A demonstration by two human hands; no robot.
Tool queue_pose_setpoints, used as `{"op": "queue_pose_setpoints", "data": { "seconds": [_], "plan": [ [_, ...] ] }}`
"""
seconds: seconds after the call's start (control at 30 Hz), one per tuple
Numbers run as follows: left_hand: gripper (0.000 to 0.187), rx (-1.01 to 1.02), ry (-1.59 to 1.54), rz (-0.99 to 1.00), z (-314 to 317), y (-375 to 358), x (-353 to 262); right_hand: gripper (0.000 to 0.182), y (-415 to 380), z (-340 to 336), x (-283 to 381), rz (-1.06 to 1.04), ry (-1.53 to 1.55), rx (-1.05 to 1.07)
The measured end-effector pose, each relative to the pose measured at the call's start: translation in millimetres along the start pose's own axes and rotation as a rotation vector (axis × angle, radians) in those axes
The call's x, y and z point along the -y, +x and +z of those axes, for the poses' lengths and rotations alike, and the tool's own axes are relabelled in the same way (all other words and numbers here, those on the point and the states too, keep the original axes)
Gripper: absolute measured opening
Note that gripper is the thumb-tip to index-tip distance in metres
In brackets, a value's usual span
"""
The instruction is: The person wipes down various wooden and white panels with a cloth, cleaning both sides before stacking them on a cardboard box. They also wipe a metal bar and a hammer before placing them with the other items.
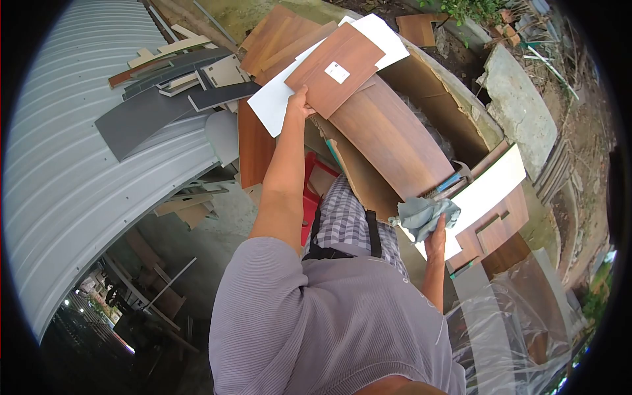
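Note:
My left hand (pixel 301 102) grips the lower left edge of a reddish-brown wood panel (pixel 322 79) that bears a white label (pixel 338 72). White boards (pixel 268 105) lie beneath that panel. In my right hand (pixel 435 240) is a crumpled grey-green cloth (pixel 421 216), bunched over the near end of a longer brown board (pixel 395 141). This long board rests over an open cardboard box (pixel 361 181). Close to the cloth, a dark tool, perhaps a hammer (pixel 465 172), and a blue item (pixel 447 183) lie at the board's end.
Grey and wooden offcuts (pixel 148 115) are piled on a corrugated metal sheet (pixel 85 131) at the left. White and brown boards (pixel 494 191) lie at the right, above clear plastic wrap (pixel 520 316). A red chair (pixel 309 191) stands near my legs. A broken concrete slab (pixel 517 99) lies upper right.

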State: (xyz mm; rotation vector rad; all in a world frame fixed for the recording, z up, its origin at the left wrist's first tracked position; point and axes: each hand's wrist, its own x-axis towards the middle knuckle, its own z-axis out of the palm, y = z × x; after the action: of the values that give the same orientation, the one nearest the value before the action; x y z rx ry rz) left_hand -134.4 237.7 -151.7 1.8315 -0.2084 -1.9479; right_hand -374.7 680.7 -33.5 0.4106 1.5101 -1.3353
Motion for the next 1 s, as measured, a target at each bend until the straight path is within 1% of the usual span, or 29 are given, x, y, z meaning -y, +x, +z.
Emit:
{"op": "queue_pose_setpoints", "data": {
  "seconds": [0.07,0.1,0.2,0.27,0.3,0.37,0.47,0.5,0.57,0.7,0.8,0.87,0.97,1.0],
  "plan": [
    [0.039,-0.054,0.031,0.01,1,3,1,0.058,-4,0,1,-0.003,-0.005,-0.002],
    [0.039,-0.05,0.038,0.011,0,4,2,0.058,-7,-1,0,-0.005,0.003,-0.005],
    [0.043,-0.042,0.066,0.018,3,-2,2,0.058,-14,-5,-4,0.014,0.026,-0.047],
    [0.05,-0.148,0.256,0.031,10,-20,0,0.059,-17,-13,-9,0.018,0.037,-0.041],
    [0.05,-0.145,0.258,0.034,10,-26,3,0.059,-19,-18,-12,0.015,0.042,-0.04],
    [0.057,-0.085,0.189,0.073,10,-32,8,0.059,-20,-26,-17,0.009,0.055,-0.007],
    [0.056,-0.011,0.211,0.094,22,-51,35,0.057,-24,-41,-25,0.003,0.108,-0.018],
    [0.056,-0.001,0.221,0.1,27,-59,49,0.057,-25,-48,-28,-0.006,0.121,-0.019],
    [0.054,0.128,0.257,0.077,41,-78,84,0.056,-26,-60,-32,-0.013,0.148,-0.005],
    [0.049,0.288,0.432,-0.067,62,-119,174,0.055,-33,-88,-38,-0.037,0.16,0.028],
    [0.04,0.418,0.597,-0.149,72,-163,242,0.053,-41,-120,-44,-0.064,0.168,0.061],
    [0.037,0.484,0.676,-0.181,73,-186,281,0.047,-46,-147,-50,-0.093,0.171,0.001],
    [0.033,0.593,0.775,-0.303,79,-216,340,0.047,-61,-193,-60,-0.131,0.205,-0.078],
    [0.033,0.598,0.78,-0.352,80,-223,357,0.049,-72,-204,-58,-0.137,0.2,-0.132]
  ]
}}
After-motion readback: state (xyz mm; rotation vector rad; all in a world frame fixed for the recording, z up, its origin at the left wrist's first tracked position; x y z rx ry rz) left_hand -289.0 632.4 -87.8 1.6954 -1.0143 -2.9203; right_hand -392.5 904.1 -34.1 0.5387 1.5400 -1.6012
